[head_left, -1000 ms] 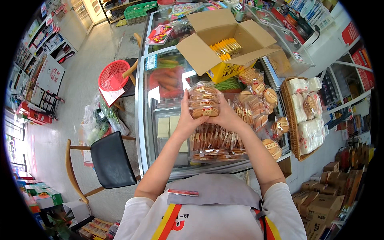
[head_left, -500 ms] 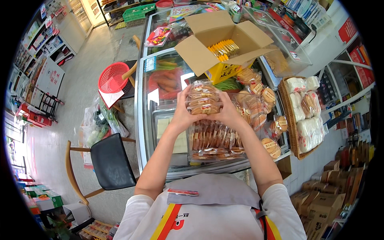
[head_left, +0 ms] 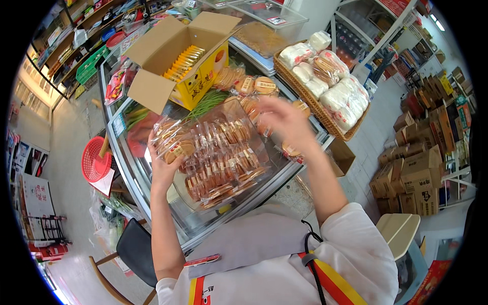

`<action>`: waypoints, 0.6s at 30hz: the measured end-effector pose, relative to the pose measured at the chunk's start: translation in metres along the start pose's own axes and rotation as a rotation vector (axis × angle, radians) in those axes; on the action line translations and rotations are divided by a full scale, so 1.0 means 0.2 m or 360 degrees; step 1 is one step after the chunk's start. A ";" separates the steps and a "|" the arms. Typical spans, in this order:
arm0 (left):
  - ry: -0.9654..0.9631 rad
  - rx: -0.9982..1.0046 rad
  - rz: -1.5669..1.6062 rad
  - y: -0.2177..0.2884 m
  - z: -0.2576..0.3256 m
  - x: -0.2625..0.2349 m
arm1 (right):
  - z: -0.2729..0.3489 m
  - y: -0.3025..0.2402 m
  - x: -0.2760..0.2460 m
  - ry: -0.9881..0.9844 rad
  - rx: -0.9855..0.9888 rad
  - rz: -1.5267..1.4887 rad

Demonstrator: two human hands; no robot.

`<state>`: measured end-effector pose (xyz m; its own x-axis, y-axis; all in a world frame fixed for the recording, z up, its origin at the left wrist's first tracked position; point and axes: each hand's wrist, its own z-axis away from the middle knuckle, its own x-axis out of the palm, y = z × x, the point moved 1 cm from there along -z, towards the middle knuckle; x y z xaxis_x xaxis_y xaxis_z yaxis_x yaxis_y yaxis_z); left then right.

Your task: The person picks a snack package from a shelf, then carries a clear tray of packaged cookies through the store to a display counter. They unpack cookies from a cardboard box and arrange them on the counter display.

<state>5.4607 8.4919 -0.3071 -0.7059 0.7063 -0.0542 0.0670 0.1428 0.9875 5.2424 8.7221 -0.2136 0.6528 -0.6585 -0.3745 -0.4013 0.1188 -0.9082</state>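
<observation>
My left hand (head_left: 163,170) grips a stack of round biscuits in clear wrappers (head_left: 178,144) at the left end of a clear plastic box (head_left: 259,148). Rows of wrapped biscuits (head_left: 223,165) stand on edge inside that box. Blurred by motion, my right hand (head_left: 291,124) is over the box's right side, with its fingers stretched out and nothing visible in them. Around it lie loose wrapped biscuits (head_left: 266,86), and another pack (head_left: 292,150) lies below it near the counter's edge. Part of the loose group is hidden behind the hand.
An open carton (head_left: 206,84) with yellow packets stands on the glass counter behind the box. To the right is a wicker basket (head_left: 310,105) of white bags. Left of the counter are a red basket (head_left: 96,160) and a black-seated chair (head_left: 136,251). Cardboard boxes (head_left: 421,178) are stacked at right.
Both hands held the biscuit stack before. My right hand has let go and moved right, while my left keeps the stack, now tilted at the box's left. The view has turned right.
</observation>
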 end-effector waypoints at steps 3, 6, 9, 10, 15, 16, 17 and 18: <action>0.0030 -0.0024 -0.0003 0.04 0.01 0.06 | 0.08 0.51 -0.52 0.0843 0.0378 0.0259; 0.0089 -0.0068 -0.0034 0.07 0.06 0.10 | 0.13 0.90 -0.68 0.0752 0.1119 0.0301; 0.0127 -0.0088 -0.0004 0.06 0.10 0.11 | 0.06 1.06 -0.60 0.0796 0.1375 0.0353; 0.0130 -0.0097 -0.0003 0.05 0.11 0.11 | 0.04 1.11 -0.57 0.0913 0.1340 0.0351; 0.0160 -0.0191 -0.0046 0.01 0.11 0.08 | -0.07 1.33 -0.50 0.1330 0.1146 -0.0560; 0.0146 -0.0156 -0.0063 0.01 0.11 0.09 | -0.04 1.41 -0.53 0.1346 0.1106 -0.0681; 0.0159 -0.0126 -0.0085 0.01 0.11 0.08 | -0.04 1.43 -0.53 0.1332 0.1065 -0.0802; 0.0168 -0.0095 -0.0107 0.00 0.11 0.09 | -0.04 1.44 -0.52 0.1320 0.1023 -0.0923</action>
<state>5.4638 8.5190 -0.3109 -0.7777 0.6193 -0.1078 -0.0226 0.1438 0.9893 5.0534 8.8196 -0.4344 -0.0773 -0.9869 0.1414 0.3644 -0.1599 -0.9174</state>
